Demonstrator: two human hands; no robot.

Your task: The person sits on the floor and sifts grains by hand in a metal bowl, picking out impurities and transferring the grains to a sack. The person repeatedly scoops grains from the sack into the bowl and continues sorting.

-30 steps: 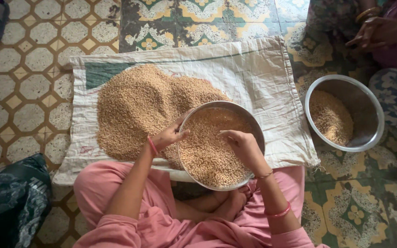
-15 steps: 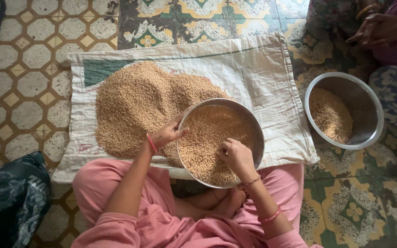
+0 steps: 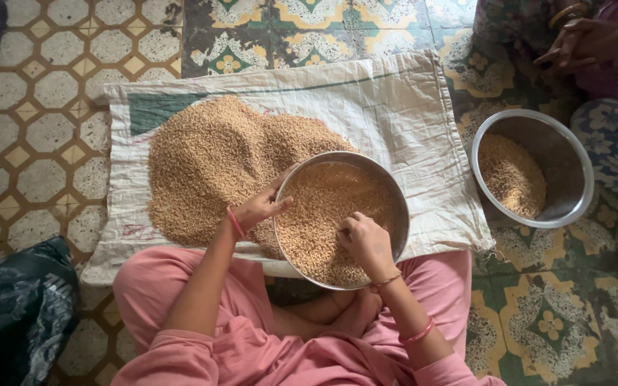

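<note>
While the left hand (image 3: 260, 207) grips the left rim of the round steel plate (image 3: 395, 207), thumb hooked over the edge and fingers curled under, the plate sits tilted across the lap and the near edge of the white woven sack (image 3: 395, 121) spread on the floor. Plate is filled with light-brown wheat grain (image 3: 323, 207). Right hand (image 3: 366, 239) rests on that grain at the plate's near-right side, fingers bent and bunched, tips pressed into the kernels; can't tell if anything is pinched between them. Big loose heap of the same grain (image 3: 216, 161) lies on the sack, just left of the plate and touching it. Round steel bowl (image 3: 563, 154), partly filled with grain, stands on the patterned tile floor (image 3: 37, 107) right of the sack, apart from it. Another person's clasped hands (image 3: 581, 43) show top right. Dark plastic bag (image 3: 16, 314) sits bottom left.
</note>
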